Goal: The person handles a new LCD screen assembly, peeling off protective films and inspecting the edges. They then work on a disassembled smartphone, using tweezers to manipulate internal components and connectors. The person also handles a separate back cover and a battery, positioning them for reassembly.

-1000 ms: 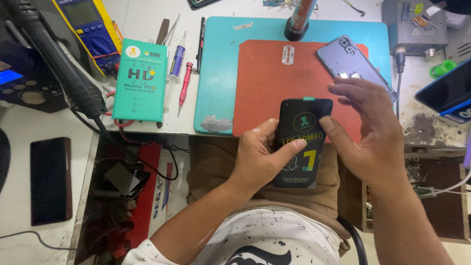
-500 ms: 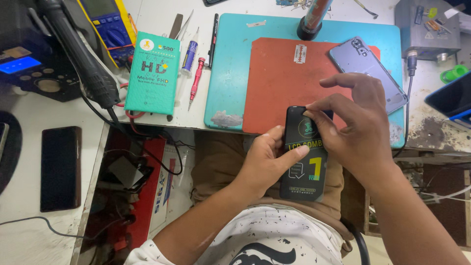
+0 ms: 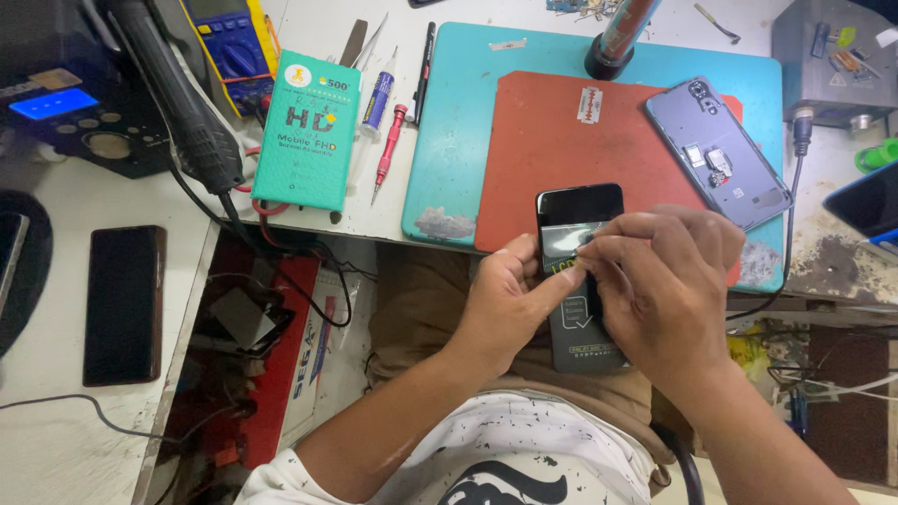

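Note:
A flat black phone-screen part (image 3: 580, 210) with a printed protective film lies over the table's front edge and my lap. My left hand (image 3: 510, 299) grips its left side, thumb on the face. My right hand (image 3: 669, 295) covers its right half, and its fingertips pinch a small tab of the film near the upper middle. Beyond my hands, an opened grey phone body (image 3: 718, 154) rests on the red mat (image 3: 552, 140), which lies on a teal mat (image 3: 468, 112).
A green box (image 3: 307, 131), a red screwdriver (image 3: 388, 150), a blue pen-like tool (image 3: 376, 101) and tweezers lie left of the mats. A hot-air handle (image 3: 178, 103) and station stand far left. A black phone (image 3: 123, 304) lies on the left counter. A razor blade (image 3: 589, 105) sits on the red mat.
The black screen part has been turned over or its film lifted, so a glossy dark face shows at the top. My right hand's fingertips have moved to pinch the film near the middle.

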